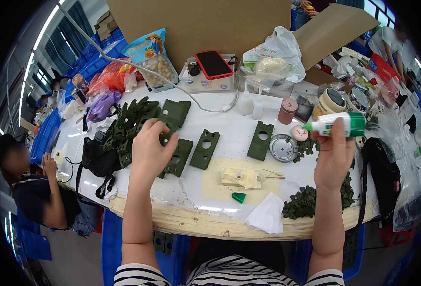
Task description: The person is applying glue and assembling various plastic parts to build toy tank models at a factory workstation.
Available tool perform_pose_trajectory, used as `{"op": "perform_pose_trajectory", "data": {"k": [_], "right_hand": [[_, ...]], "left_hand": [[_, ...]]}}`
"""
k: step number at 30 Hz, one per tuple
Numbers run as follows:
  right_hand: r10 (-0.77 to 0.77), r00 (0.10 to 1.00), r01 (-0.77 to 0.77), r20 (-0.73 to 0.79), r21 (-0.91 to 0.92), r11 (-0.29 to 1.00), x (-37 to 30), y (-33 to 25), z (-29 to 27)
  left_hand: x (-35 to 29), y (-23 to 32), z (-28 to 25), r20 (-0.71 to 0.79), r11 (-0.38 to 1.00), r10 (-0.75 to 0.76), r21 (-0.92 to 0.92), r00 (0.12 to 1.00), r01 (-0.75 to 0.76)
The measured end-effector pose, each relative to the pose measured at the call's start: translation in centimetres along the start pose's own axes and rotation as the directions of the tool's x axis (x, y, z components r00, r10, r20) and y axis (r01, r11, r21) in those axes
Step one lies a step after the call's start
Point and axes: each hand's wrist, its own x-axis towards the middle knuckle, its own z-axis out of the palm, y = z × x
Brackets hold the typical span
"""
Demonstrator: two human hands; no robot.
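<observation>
My right hand [333, 159] grips a small white squeeze bottle with a green label [329, 125] and holds it sideways above the table, green tip toward the left. My left hand [148, 145] hovers over dark green flat parts, its fingers curved and the thumb apart, with nothing visible between them. One green plate [175, 113] lies just beyond it, and a plate with a round hole [178, 157] sits beside it. Two similar holed plates, a nearer one [204, 148] and a farther one [260, 140], rest toward the middle. A green cap [238, 197] lies near the front edge.
A cream block with thin sticks [241, 178] sits on a yellowish patch, near a white tissue [266, 213]. Piles of small green pieces [298, 202] flank the work area. Behind are a round metal tin [283, 148], a red phone [214, 65] and bags. Another person [48, 190] sits at left.
</observation>
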Motion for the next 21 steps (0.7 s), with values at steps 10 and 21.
{"op": "perform_pose_trajectory", "data": {"k": [10, 21], "right_hand": [[0.025, 0.946, -0.016, 0.322, -0.031, 0.999, -2.3, -0.6, 0.9], [0.313, 0.798, -0.317, 0.515, -0.083, 0.945, -4.3, 1.1, 2.0]], "left_hand": [[-0.6, 7.3, -1.0, 0.304, 0.697, 0.337, -0.717, 0.891, -0.019], [-3.4, 7.5, 1.5, 0.518, 0.387, 0.392, -0.843, 0.760, 0.374]]}}
